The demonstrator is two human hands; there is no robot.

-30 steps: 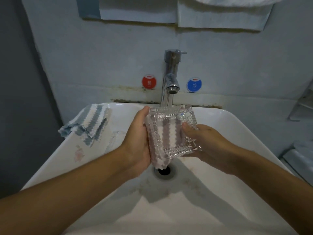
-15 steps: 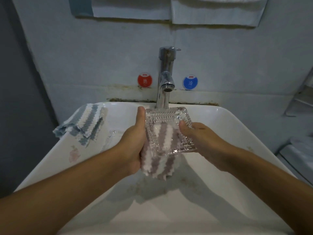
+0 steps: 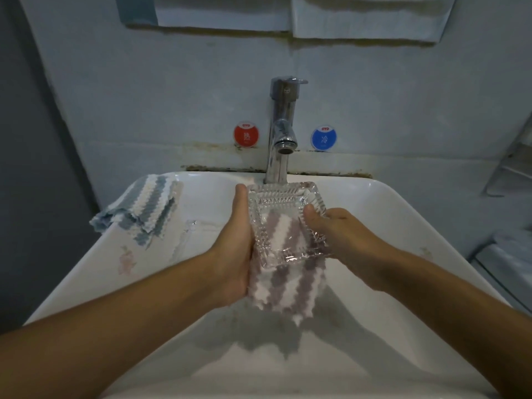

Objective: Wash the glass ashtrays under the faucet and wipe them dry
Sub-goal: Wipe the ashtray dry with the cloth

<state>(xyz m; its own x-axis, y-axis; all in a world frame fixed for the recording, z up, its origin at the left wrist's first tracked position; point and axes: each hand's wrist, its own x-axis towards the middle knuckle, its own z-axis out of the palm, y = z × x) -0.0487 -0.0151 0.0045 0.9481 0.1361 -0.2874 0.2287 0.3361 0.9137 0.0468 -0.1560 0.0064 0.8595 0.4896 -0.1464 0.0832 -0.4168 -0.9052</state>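
White sink basin (image 3: 403, 226) under dry faucet (image 3: 283, 133): you lowered glass ashtray (image 3: 286, 223) flatter. Left hand (image 3: 234, 249) gripped striped cloth (image 3: 288, 286) beneath, right hand (image 3: 342, 234) pinched rim. Drying underway.

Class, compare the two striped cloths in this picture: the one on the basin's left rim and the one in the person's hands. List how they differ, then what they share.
The cloth on the rim has blue-grey and white stripes; the held cloth has mauve-grey and white ones. The rim cloth lies bunched and untouched on the basin; the held one hangs under the glass ashtray, gripped with it by the left hand and right hand. Both have wavy-edged stripes and a fluffy look.
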